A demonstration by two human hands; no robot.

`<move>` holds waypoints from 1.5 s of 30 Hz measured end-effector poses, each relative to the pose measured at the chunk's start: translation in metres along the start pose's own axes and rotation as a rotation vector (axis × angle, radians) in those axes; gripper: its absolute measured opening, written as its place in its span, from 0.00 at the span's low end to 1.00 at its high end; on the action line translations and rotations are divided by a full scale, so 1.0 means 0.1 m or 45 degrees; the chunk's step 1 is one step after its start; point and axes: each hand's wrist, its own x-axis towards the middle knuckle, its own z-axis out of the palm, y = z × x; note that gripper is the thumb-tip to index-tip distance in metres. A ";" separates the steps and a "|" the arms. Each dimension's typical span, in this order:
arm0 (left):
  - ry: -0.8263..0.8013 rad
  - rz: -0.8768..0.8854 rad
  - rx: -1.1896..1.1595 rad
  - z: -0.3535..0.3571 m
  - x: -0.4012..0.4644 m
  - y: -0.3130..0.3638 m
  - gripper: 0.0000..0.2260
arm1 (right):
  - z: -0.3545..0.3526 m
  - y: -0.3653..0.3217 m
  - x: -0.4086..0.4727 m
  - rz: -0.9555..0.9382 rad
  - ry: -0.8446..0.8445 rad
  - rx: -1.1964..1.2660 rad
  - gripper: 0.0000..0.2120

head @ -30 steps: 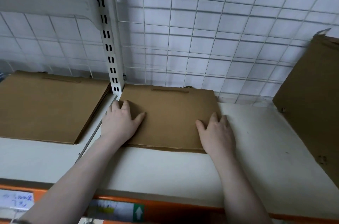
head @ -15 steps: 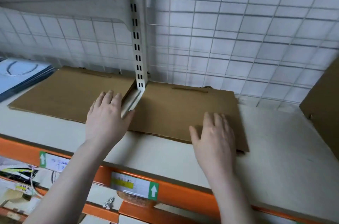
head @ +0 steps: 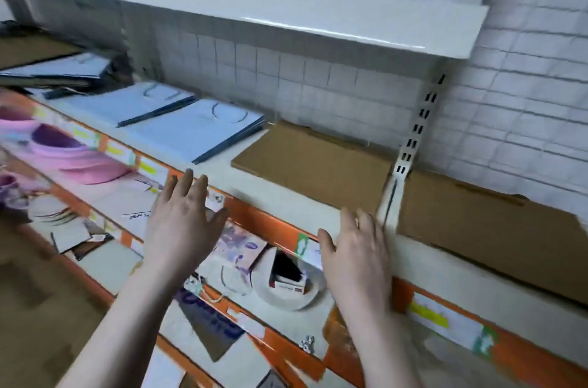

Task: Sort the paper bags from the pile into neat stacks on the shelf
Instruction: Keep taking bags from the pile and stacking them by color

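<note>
Two flat stacks of brown paper bags lie on the white shelf [head: 286, 197]: one [head: 315, 162] left of the slotted upright, one [head: 496, 228] right of it. Light-blue bags [head: 197, 130] lie in stacks further left, with more [head: 127, 104] behind them. My left hand [head: 184, 222] hovers in front of the shelf's orange edge, fingers spread, holding nothing. My right hand [head: 359, 254] hangs near the shelf's front edge below the left brown stack, fingers straight, also holding nothing. Neither hand touches a bag.
A white upper shelf [head: 286, 12] overhangs the bags. The slotted upright [head: 413, 133] stands between the brown stacks. Below the orange rail [head: 270, 225] lower shelves hold pink bowls [head: 79, 158], a white dish [head: 286, 295] with a small box, and loose paper bags.
Both hands have come off the brown stacks and pulled back past the shelf's front edge. The view has swung left and down, showing the blue bags and lower shelves.
</note>
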 end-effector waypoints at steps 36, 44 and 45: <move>0.321 -0.381 0.266 -1.91 2.87 -5.73 0.27 | 2.52 -6.52 1.44 -0.409 -0.190 0.491 0.24; 0.260 -0.316 0.149 -1.86 3.92 -6.45 0.27 | 3.00 -7.27 1.79 -0.348 -0.074 0.438 0.24; 0.251 -0.295 0.122 -1.84 4.05 -6.56 0.27 | 3.08 -7.37 1.83 -0.323 -0.045 0.430 0.23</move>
